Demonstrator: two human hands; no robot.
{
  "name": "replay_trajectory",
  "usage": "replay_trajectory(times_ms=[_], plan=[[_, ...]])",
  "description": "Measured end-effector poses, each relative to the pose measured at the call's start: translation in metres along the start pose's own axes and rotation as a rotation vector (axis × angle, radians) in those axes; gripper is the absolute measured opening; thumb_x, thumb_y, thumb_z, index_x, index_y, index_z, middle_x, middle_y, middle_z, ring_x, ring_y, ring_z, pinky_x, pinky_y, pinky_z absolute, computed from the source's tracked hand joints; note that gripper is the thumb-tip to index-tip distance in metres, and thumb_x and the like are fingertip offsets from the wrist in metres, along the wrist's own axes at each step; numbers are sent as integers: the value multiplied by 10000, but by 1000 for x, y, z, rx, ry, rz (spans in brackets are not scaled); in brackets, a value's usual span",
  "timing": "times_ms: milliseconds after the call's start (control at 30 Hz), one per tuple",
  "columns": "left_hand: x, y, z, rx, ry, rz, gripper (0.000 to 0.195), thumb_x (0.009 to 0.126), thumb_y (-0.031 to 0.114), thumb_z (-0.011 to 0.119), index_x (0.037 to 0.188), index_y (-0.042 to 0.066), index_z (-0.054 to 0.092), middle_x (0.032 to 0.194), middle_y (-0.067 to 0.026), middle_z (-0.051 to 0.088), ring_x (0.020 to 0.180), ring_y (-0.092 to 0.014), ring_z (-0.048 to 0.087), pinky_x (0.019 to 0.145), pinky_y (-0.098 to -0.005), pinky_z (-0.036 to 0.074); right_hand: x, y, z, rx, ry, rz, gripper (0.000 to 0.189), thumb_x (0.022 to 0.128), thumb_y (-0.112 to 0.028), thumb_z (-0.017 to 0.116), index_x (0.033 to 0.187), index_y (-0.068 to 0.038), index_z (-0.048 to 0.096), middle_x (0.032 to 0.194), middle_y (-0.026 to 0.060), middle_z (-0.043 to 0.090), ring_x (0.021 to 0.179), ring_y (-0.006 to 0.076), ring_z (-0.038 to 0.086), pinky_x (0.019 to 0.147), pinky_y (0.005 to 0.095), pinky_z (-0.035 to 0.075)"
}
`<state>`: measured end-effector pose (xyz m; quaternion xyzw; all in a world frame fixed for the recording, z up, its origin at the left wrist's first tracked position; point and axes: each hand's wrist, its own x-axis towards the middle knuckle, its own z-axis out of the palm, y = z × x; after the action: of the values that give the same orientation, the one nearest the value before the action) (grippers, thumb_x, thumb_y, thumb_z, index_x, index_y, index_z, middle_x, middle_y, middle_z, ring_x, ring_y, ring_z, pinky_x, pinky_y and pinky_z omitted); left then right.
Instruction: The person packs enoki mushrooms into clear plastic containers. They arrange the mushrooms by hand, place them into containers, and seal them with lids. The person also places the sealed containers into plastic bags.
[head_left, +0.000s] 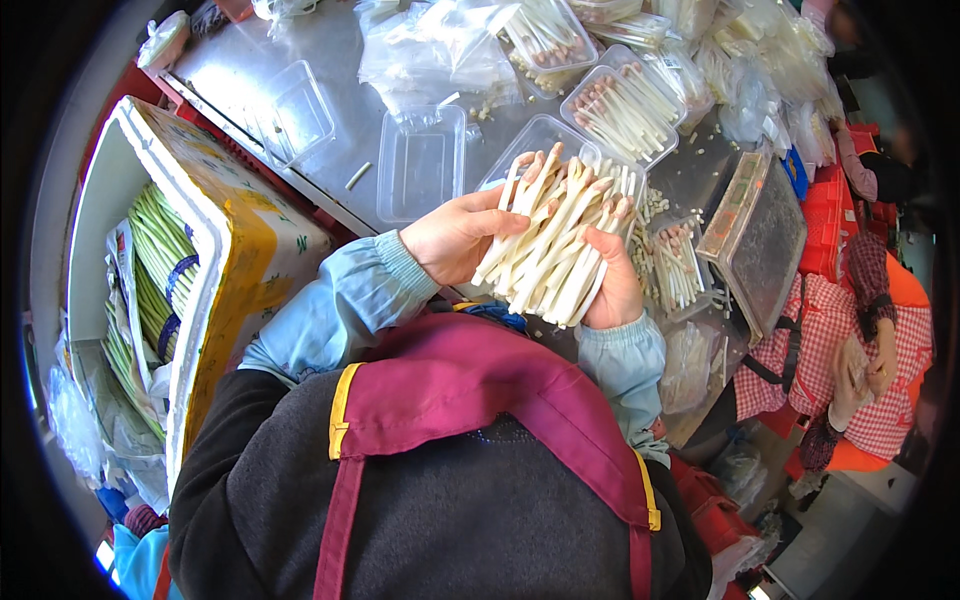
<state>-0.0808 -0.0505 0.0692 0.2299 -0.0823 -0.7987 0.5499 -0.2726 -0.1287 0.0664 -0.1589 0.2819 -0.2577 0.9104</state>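
A thick bundle of pale, cut vegetable stalks with pinkish-brown tips (559, 240) is held between my two hands above the table's near edge. My left hand (465, 232) grips its left side, with the thumb across the stalks. On the right side, my right hand (616, 281) clasps the bundle with the thumb in front. Just behind the bundle is a clear plastic tray (536, 142), partly hidden by the stalks. An empty clear tray (422, 169) lies to the left of it. Filled trays of similar stalks (626, 112) stand behind on the right.
At left stands a taped foam box (262, 247) holding bundled green stalks (161, 255). A scale (757, 240) is at right, beside a small filled tray (679, 262). Plastic bags (442, 52) lie at the back. A co-worker in a checked apron (832, 337) is at far right.
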Motion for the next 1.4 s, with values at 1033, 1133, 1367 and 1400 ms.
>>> replay_trajectory(times_ms=[1033, 1133, 1367, 1400], plan=[[3, -52, -13, 1006, -142, 657, 1094, 860, 206, 698, 1446, -20, -198, 1556, -172, 79, 1442, -265, 104, 1160, -371, 95, -22, 28, 11, -659, -199, -435, 566, 834, -23, 630, 1338, 16, 376, 1274, 94, 493, 1159, 175, 504, 985, 314, 428], [3, -52, -21, 1188, -165, 717, 1127, 858, 225, 698, 1422, -32, -243, 1555, -197, 69, 1451, -301, 68, 1165, -393, 17, -23, 29, 8, -720, -256, -470, 605, 825, 0, 636, 1359, 14, 352, 1315, 99, 466, 1212, 181, 471, 1020, 315, 400], [1, -55, -27, 1124, -149, 697, 1127, 840, 237, 715, 1434, -38, -203, 1555, -202, 72, 1453, -307, 63, 1165, -387, 20, -20, 34, 5, -705, -303, -479, 627, 819, 16, 619, 1376, 15, 332, 1335, 105, 459, 1234, 202, 463, 1028, 325, 401], [1, -54, -27, 1154, -143, 719, 1106, 839, 234, 715, 1443, -38, -171, 1546, -206, 101, 1445, -314, 92, 1164, -390, 45, -17, 37, 5, -702, -327, -538, 606, 817, 28, 609, 1366, 8, 354, 1324, 107, 469, 1220, 206, 476, 1017, 330, 413]])
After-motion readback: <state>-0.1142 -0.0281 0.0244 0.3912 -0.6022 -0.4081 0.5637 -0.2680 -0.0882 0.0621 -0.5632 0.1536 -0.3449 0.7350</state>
